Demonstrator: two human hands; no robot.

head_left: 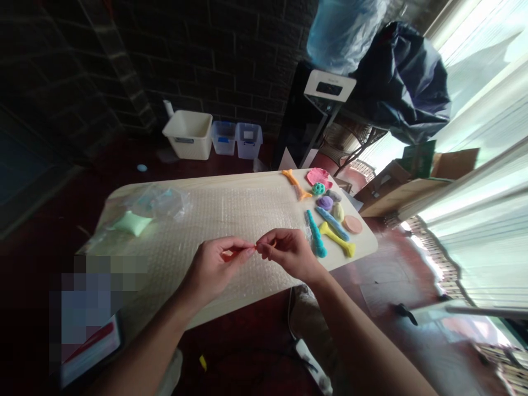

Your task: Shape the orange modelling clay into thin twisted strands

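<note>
Above the middle of the table, my left hand (216, 264) and my right hand (292, 254) meet at the fingertips. Both pinch a small piece of orange modelling clay (229, 256), mostly covered by the fingers. Bubble wrap (239, 212) lies under them on the pale table (220, 313). Just right of my right hand rest a twisted teal clay piece (316, 236), a yellow bone-shaped piece (338, 240) and a blue stick (332, 223). Farther back are an orange bone-shaped piece (296, 185), a flat pink piece (318, 177) and a purple lump (325, 203).
A pale green clay block (132, 223) and a crumpled clear plastic bag (171, 203) lie on the table's left. Beyond the table, a white bin (192, 137) and two clear boxes (248, 144) stand by the wall, near a water dispenser (297, 115). A cardboard box (383, 184) is at right.
</note>
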